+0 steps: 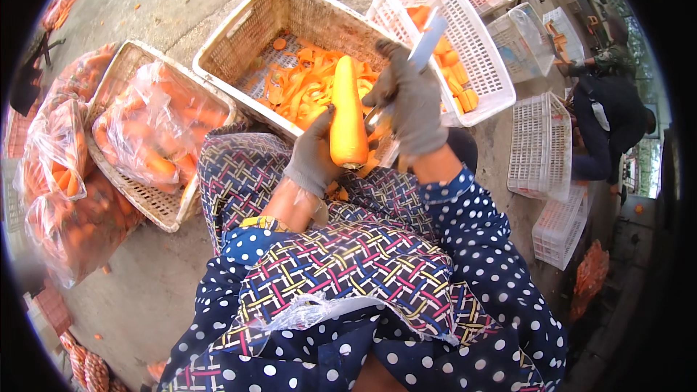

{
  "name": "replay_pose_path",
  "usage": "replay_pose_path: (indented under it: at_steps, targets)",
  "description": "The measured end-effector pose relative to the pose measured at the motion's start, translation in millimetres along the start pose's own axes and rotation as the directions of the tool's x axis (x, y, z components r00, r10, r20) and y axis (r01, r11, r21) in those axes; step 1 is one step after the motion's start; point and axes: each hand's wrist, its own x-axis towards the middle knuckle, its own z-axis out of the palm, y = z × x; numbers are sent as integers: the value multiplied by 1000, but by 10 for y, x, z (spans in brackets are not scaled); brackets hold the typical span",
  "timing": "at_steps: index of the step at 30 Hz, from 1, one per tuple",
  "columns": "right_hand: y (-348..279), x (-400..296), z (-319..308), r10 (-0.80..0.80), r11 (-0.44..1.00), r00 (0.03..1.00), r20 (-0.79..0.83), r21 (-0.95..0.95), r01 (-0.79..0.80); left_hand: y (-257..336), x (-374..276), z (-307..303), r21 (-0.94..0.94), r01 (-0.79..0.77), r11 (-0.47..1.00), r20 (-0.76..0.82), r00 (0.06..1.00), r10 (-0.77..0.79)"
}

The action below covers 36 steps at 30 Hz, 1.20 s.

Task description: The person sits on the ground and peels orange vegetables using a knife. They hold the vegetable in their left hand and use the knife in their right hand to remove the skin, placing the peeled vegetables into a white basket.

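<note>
My left hand, in a grey glove, grips a large peeled carrot near its thick end. The carrot stands nearly lengthwise in view, narrow end away from me. To its right, my gloved right hand is closed around a knife, whose blurred blade sticks up past the thumb side. A small metal edge shows between this hand and the carrot; what it belongs to is unclear. Beyond both hands, a stained white plastic crate holds a heap of orange carrot peelings and a cut carrot end.
Right of the peelings, a white crate holds peeled carrot pieces. At left are a crate with bagged carrots and more carrot bags. Stacked crates and a bending person are at right.
</note>
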Motion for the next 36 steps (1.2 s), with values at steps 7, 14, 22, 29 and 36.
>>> replay_pose_path:
  at_steps: [7,14,22,29,36]
  targets:
    - [218,327,223,-18,998,1000,8,64,18,-30,-147,51,245,63,967,-152,988,-26]
    - [281,1524,-619,-278,900,929,-245,-403,163,-52,-221,165,323,-15,946,-88,995,46]
    - [161,-383,91,41,998,987,155,49,-49,-18,8,38,176,-45,983,-133,989,69]
    - [370,1074,-25,-114,994,968,-223,-29,110,-79,-229,114,264,105,959,-159,985,-64]
    - [99,1091,-533,-228,974,940,-255,-64,219,-4,-146,61,136,-41,990,-114,992,57]
